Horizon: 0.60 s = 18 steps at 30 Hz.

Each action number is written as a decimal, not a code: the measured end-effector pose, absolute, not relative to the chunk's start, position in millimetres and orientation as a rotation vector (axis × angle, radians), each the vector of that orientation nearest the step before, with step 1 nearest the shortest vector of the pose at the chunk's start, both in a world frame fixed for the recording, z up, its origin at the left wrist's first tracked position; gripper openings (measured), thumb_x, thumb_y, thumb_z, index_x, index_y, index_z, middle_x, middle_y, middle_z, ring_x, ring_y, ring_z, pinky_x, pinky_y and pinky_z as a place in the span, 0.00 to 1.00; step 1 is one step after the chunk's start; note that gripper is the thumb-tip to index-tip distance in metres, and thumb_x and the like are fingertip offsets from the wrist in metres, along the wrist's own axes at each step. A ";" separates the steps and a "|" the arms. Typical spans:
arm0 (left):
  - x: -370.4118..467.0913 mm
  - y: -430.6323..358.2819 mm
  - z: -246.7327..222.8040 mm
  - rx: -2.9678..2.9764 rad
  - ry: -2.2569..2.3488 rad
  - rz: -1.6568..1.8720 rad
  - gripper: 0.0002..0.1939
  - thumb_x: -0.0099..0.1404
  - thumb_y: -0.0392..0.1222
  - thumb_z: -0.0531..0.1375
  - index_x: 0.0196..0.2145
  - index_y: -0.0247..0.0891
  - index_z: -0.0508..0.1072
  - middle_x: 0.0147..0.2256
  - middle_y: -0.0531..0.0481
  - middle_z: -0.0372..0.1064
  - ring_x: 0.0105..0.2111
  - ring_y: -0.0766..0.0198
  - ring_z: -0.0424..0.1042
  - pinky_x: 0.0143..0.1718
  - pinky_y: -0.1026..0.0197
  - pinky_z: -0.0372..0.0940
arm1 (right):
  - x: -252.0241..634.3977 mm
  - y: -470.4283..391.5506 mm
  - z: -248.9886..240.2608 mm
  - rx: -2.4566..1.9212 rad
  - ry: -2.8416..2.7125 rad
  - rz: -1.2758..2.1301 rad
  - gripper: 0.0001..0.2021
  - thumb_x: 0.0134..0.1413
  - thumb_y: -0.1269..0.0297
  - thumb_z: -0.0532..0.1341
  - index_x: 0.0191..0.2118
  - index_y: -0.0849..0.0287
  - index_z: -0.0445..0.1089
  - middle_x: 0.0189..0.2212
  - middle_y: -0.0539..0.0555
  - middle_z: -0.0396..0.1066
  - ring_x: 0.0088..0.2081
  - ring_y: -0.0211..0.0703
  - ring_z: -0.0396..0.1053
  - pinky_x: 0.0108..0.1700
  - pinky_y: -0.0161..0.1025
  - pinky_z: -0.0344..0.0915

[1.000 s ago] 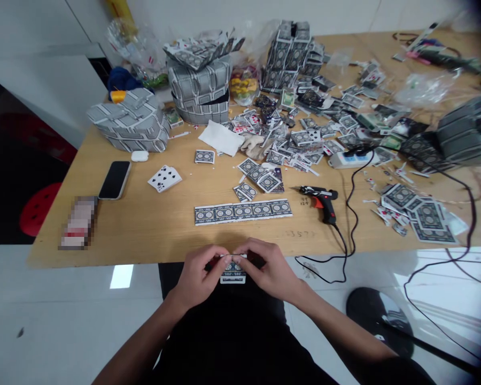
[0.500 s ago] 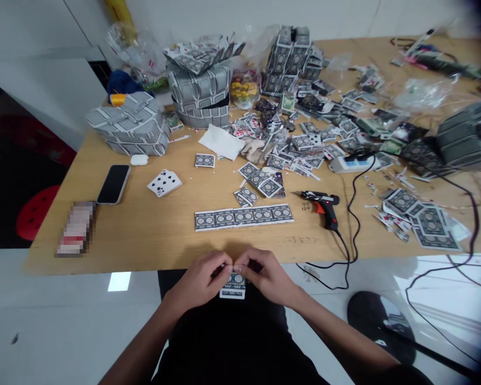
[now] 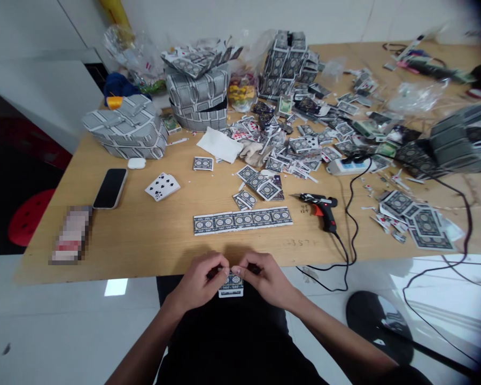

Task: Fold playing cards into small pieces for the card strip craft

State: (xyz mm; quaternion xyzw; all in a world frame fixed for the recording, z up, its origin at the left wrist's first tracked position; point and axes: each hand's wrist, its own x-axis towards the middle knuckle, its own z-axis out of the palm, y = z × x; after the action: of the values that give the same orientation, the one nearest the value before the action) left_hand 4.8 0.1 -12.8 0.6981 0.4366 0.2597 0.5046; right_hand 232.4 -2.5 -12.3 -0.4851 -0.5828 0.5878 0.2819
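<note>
My left hand [image 3: 206, 278] and my right hand [image 3: 260, 275] pinch the upper edge of a patterned playing card [image 3: 231, 292] just off the table's front edge. The fingertips of both hands almost meet, and they hide the card's top part. Beyond them on the table lies a straight strip of joined playing cards [image 3: 243, 220], backs up. Small loose cards [image 3: 244, 199] lie just behind the strip. A black glue gun [image 3: 319, 206] with an orange trigger rests to the right of it, a red light glowing on its body.
A phone [image 3: 110, 188], a stack of cards [image 3: 162, 186] and a white earbud case [image 3: 137, 163] sit on the left. Bags woven from cards [image 3: 128, 125] stand behind. Card scraps, a power strip [image 3: 350, 166] and a black cable [image 3: 355, 214] spread across the right.
Both hands stay at the card, with only slight finger movement along its upper edge. The whole view has shifted a little; the things on the table lie as before.
</note>
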 end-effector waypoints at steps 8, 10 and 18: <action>-8.3 10.1 -2.0 1.744 0.940 0.404 0.10 0.76 0.45 0.62 0.36 0.39 0.77 0.31 0.54 0.73 0.32 0.66 0.69 0.37 0.63 0.61 | 235.2 -6.6 -13.3 -1.273 -1.624 1.630 0.24 0.65 0.43 0.68 0.29 0.58 0.74 0.23 0.46 0.67 0.28 0.37 0.60 0.32 0.36 0.54; -6.6 8.8 -0.4 1.761 0.940 0.447 0.12 0.76 0.45 0.61 0.34 0.39 0.76 0.30 0.54 0.72 0.32 0.66 0.69 0.36 0.63 0.60 | 235.6 -7.0 -12.8 -1.268 -1.593 1.638 0.25 0.66 0.42 0.67 0.28 0.59 0.73 0.22 0.46 0.65 0.27 0.37 0.58 0.31 0.37 0.52; 4.8 2.2 -5.1 1.690 0.936 0.825 0.10 0.77 0.42 0.62 0.36 0.40 0.77 0.30 0.52 0.74 0.32 0.65 0.72 0.37 0.62 0.64 | 234.2 -9.0 -19.2 -0.998 -0.827 2.193 0.27 0.67 0.36 0.62 0.39 0.59 0.77 0.32 0.53 0.73 0.35 0.43 0.72 0.42 0.41 0.68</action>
State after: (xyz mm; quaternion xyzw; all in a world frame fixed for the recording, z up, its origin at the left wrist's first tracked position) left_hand 4.8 2.2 -5.1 0.6980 0.3868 0.3406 0.4973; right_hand 234.2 -9.0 -19.2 -0.3748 -0.3104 0.8231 0.2928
